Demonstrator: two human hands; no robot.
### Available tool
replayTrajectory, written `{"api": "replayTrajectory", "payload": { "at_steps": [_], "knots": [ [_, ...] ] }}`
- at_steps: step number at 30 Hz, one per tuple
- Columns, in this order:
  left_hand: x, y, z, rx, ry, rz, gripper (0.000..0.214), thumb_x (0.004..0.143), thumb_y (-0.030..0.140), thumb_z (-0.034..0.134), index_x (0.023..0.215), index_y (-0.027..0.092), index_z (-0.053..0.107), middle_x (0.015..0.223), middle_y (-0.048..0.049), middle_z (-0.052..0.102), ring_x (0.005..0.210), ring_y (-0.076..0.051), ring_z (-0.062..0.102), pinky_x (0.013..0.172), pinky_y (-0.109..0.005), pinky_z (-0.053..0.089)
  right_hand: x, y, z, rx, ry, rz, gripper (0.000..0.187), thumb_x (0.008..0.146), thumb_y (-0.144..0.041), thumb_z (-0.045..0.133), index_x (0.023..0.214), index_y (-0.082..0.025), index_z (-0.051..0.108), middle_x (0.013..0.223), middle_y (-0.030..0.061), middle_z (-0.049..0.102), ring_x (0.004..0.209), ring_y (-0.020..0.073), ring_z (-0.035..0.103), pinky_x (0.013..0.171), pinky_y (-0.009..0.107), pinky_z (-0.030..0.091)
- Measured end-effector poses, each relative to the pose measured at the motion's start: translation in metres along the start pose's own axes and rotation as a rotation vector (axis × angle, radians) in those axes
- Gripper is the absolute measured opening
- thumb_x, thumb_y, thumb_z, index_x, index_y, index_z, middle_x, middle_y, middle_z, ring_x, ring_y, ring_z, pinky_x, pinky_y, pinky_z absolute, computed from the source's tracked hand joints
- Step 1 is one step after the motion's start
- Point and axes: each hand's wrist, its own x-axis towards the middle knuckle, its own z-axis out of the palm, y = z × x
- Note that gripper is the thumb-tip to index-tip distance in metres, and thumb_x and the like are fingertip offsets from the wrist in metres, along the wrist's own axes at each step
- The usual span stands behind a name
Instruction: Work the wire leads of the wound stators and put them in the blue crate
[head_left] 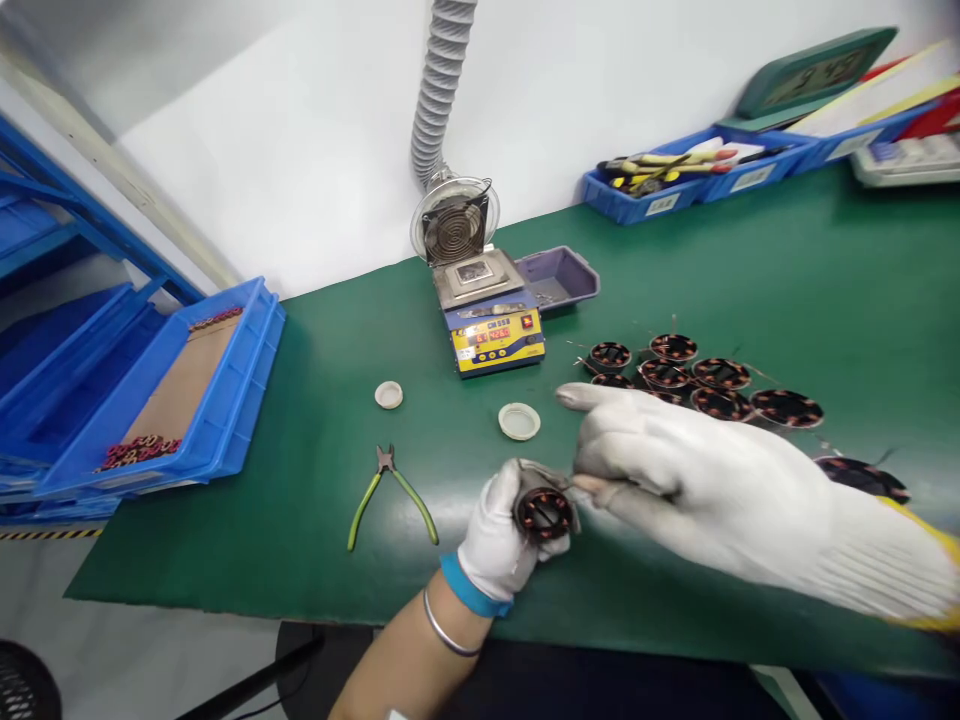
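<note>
My left hand (501, 535), in a white glove, is wrapped around a motor stator (545, 514), a round black ring with copper windings inside. The stator's open face is turned up toward me. Just right of it, my gloved right hand (690, 475) has thumb and fingers pinched at the stator's edge. One finger of that hand points out to the left. What lies in the pinch is too blurred to make out. More stators (720, 403) with loose wire ends stand on the green table behind my right hand, which partly covers some.
Green-handled cutters (386, 490) lie at left, near two shallow white dishes (519, 421) (388, 395). A yellow-and-blue solder pot (496, 335) stands behind, beside a grey tray (574, 275) and below an exhaust hose (442, 85). Blue bins (645, 205) line the wall; a blue crate (247, 400) is far left.
</note>
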Motion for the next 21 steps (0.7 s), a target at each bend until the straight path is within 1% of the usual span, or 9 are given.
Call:
{"api": "replayTrajectory", "payload": {
  "at_steps": [2, 4, 5, 7, 10, 14, 16, 19, 21],
  "knots": [
    [-0.002, 0.006, 0.004, -0.059, 0.084, 0.053, 0.06, 0.079, 0.075, 0.077, 0.079, 0.016, 0.066, 0.056, -0.0025, 0.062, 0.039, -0.009, 0.043, 0.042, -0.022, 0.022, -0.008, 0.01, -0.003, 0.092, 0.146, 0.29, 0.024, 0.102, -0.033, 0.06, 0.081, -0.025, 0.064, 0.092, 0.0079, 0.079, 0.102, 0.0291, 0.079, 0.087, 0.045, 0.068],
    [-0.003, 0.013, 0.007, -0.145, 0.116, 0.005, 0.055, 0.09, 0.068, 0.068, 0.074, 0.016, 0.064, 0.055, -0.0029, 0.061, 0.036, -0.007, 0.037, 0.042, -0.022, 0.019, -0.014, 0.02, -0.004, 0.174, 0.24, 0.569, 0.03, 0.102, -0.041, 0.062, 0.078, -0.023, 0.065, 0.091, 0.011, 0.079, 0.104, 0.0306, 0.079, 0.083, 0.043, 0.067],
    [-0.004, 0.016, 0.008, -0.191, 0.115, -0.027, 0.054, 0.095, 0.065, 0.062, 0.072, 0.016, 0.064, 0.054, -0.0033, 0.061, 0.035, -0.006, 0.033, 0.042, -0.022, 0.017, -0.018, 0.023, -0.002, 0.2, 0.238, 0.663, 0.03, 0.099, -0.044, 0.065, 0.078, -0.022, 0.067, 0.089, 0.0116, 0.08, 0.1, 0.0305, 0.079, 0.082, 0.042, 0.067],
    [-0.005, 0.021, 0.01, -0.269, 0.09, -0.064, 0.055, 0.101, 0.06, 0.054, 0.071, 0.015, 0.064, 0.055, -0.0037, 0.06, 0.034, -0.006, 0.027, 0.042, -0.023, 0.015, -0.024, 0.027, 0.011, 0.252, 0.114, 0.739, 0.027, 0.092, -0.047, 0.072, 0.086, -0.021, 0.075, 0.092, 0.0118, 0.081, 0.089, 0.0298, 0.08, 0.076, 0.042, 0.067],
    [-0.006, 0.022, 0.009, -0.316, 0.049, -0.083, 0.054, 0.101, 0.058, 0.054, 0.071, 0.016, 0.064, 0.055, -0.0023, 0.057, 0.036, -0.005, 0.024, 0.043, -0.022, 0.013, -0.029, 0.021, 0.038, 0.408, -0.049, 0.678, 0.032, 0.09, -0.048, 0.071, 0.101, -0.02, 0.081, 0.099, 0.011, 0.083, 0.084, 0.028, 0.08, 0.071, 0.039, 0.068],
    [-0.002, 0.019, 0.002, -0.29, 0.024, -0.095, 0.051, 0.098, 0.06, 0.06, 0.073, 0.016, 0.065, 0.056, -0.0015, 0.057, 0.037, -0.005, 0.027, 0.042, -0.021, 0.015, -0.027, 0.009, 0.058, 0.402, -0.031, 0.501, 0.031, 0.101, -0.038, 0.057, 0.086, -0.02, 0.077, 0.093, 0.0089, 0.08, 0.081, 0.0241, 0.079, 0.068, 0.033, 0.067],
    [0.002, 0.018, -0.005, -0.182, -0.051, -0.175, 0.056, 0.094, 0.067, 0.058, 0.072, 0.016, 0.066, 0.052, -0.0022, 0.057, 0.033, -0.008, 0.03, 0.039, -0.023, 0.015, -0.025, 0.008, 0.054, 0.224, -0.008, 0.371, 0.027, 0.1, -0.029, 0.055, 0.081, -0.022, 0.073, 0.091, 0.0074, 0.08, 0.09, 0.0268, 0.08, 0.071, 0.035, 0.068],
    [0.005, 0.016, -0.012, 0.049, -0.236, -0.331, 0.065, 0.085, 0.078, 0.059, 0.067, 0.016, 0.066, 0.045, -0.0046, 0.057, 0.027, -0.011, 0.032, 0.034, -0.026, 0.016, -0.02, 0.006, 0.037, -0.034, 0.036, 0.129, 0.02, 0.097, -0.021, 0.056, 0.085, -0.023, 0.071, 0.088, 0.0063, 0.077, 0.111, 0.0307, 0.077, 0.089, 0.044, 0.068],
    [0.001, 0.018, -0.012, 0.086, -0.272, -0.272, 0.057, 0.075, 0.073, 0.074, 0.075, 0.016, 0.07, 0.056, -0.0059, 0.066, 0.031, -0.014, 0.043, 0.035, -0.026, 0.025, -0.014, 0.001, 0.022, -0.135, 0.028, -0.004, 0.019, 0.098, -0.016, 0.055, 0.085, -0.023, 0.068, 0.085, 0.0048, 0.074, 0.105, 0.0268, 0.077, 0.102, 0.048, 0.064]
  ]
}}
